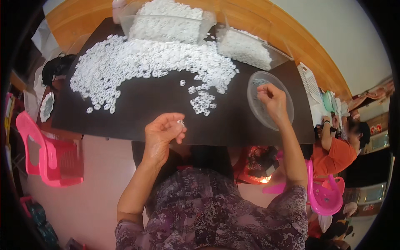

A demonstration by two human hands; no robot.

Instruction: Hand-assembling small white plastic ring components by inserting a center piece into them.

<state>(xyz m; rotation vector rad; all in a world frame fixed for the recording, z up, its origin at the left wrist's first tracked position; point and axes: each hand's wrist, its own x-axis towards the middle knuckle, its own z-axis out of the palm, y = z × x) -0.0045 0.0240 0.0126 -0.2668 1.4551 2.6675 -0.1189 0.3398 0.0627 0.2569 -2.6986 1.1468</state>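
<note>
My left hand [160, 132] is raised over the table's near edge, thumb and fingers pinching a small white plastic piece [180, 122]. My right hand [273, 102] hangs over a clear round plastic dish [259, 111] on the right, its fingertips pressed together; anything between them is too small to make out. Small greyish bits [261, 81] lie at the dish's far side. Between the hands, a little farther off, sits a small cluster of white two-holed pieces [203, 103]. A wide heap of similar small white pieces [146, 58] spreads across the dark table [146, 98].
Two clear bins, a large one [200, 31] and a smaller one [277, 56], hold more white pieces at the back. A pink chair [35, 146] stands left, a magenta stool [327, 198] right. At the right, a person in orange [337, 156] sits by a white rack [308, 81].
</note>
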